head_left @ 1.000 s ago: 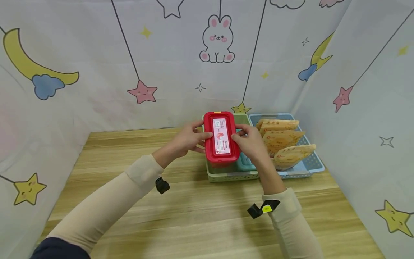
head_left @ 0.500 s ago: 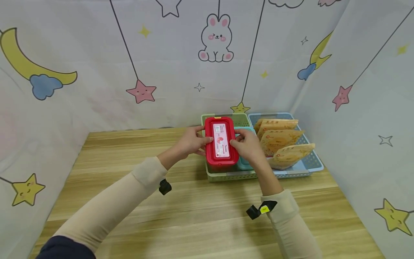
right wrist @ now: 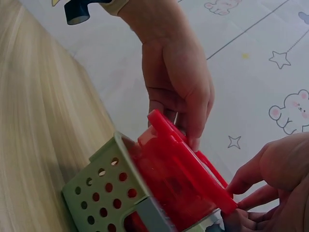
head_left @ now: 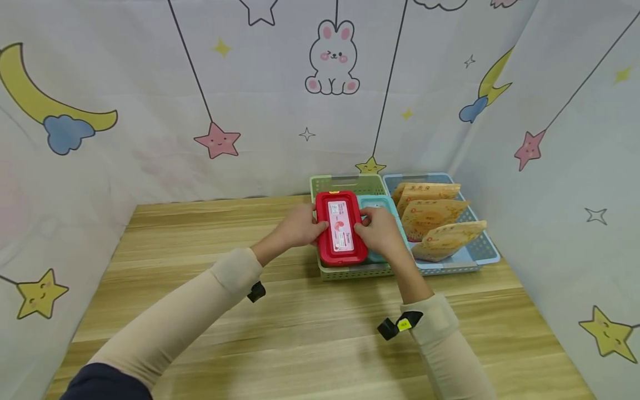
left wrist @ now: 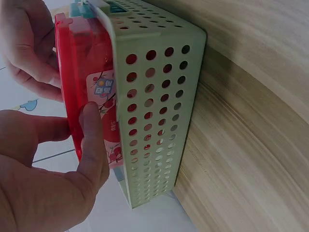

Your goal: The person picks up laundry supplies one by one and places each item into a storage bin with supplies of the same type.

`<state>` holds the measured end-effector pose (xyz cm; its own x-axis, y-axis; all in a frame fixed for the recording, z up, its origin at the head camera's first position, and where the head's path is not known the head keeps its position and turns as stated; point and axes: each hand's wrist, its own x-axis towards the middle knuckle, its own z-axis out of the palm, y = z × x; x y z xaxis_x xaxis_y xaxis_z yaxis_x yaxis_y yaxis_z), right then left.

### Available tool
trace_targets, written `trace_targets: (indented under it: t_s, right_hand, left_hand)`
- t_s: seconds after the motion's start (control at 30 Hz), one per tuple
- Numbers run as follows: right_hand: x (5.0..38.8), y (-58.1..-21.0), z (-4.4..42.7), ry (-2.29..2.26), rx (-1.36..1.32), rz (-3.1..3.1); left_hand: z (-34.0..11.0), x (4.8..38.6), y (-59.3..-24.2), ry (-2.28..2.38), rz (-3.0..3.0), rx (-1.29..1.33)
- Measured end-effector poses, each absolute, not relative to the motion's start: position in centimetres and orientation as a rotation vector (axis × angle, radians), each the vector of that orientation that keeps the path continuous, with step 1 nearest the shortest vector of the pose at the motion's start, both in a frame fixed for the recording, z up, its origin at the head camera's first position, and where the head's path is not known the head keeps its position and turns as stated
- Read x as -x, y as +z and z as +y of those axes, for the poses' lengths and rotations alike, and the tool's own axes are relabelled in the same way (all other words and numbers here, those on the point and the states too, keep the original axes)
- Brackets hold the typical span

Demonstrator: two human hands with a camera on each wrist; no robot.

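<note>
A red lidded storage box [head_left: 341,228] with a pink-and-white label is held between both hands. It sits low in the left side of the green basket [head_left: 350,272], its lid above the rim. My left hand [head_left: 299,225] grips the lid's left edge, thumb on top; in the left wrist view its finger [left wrist: 91,140] lies along the box beside the basket wall. My right hand [head_left: 381,230] pinches the lid's right edge, thumb on top. Right of it a turquoise lidded box [head_left: 375,201] stands in the same basket, partly hidden by my right hand.
A blue basket [head_left: 482,253] adjoins the green one on the right and holds several tan packets [head_left: 434,218]. Both stand at the back of the wooden table [head_left: 320,333], close to the patterned cloth wall [head_left: 270,89].
Both hands have lowered the red box into the green basket, moving it slightly toward the front. More of the turquoise box now shows. The baskets and packets have stayed in place.
</note>
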<state>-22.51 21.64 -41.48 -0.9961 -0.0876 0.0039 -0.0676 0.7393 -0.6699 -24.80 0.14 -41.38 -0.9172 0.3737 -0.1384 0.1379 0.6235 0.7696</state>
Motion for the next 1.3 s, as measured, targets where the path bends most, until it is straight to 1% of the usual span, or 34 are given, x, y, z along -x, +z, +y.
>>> trace_targets:
  t_s: [0.3, 0.7, 0.93, 1.3]
  right_hand:
    - [22.3, -41.7, 20.2, -0.897, 0.117, 3.014]
    - [22.1, -42.8, 18.9, -0.653, 0.109, 3.122]
    - [22.2, -43.2, 19.1, -0.686, 0.145, 3.147]
    - [22.6, -43.0, 19.5, -0.724, 0.179, 3.113]
  left_hand:
    - [0.1, 25.0, -41.9, 1.086, 2.613, -0.423]
    - [0.2, 25.1, -42.5, 1.175, 2.535, -0.369]
    - [0.1, 25.2, -42.7, 1.137, 2.549, -0.348]
    - [0.5, 25.2, -41.9, 1.054, 2.569, -0.319]
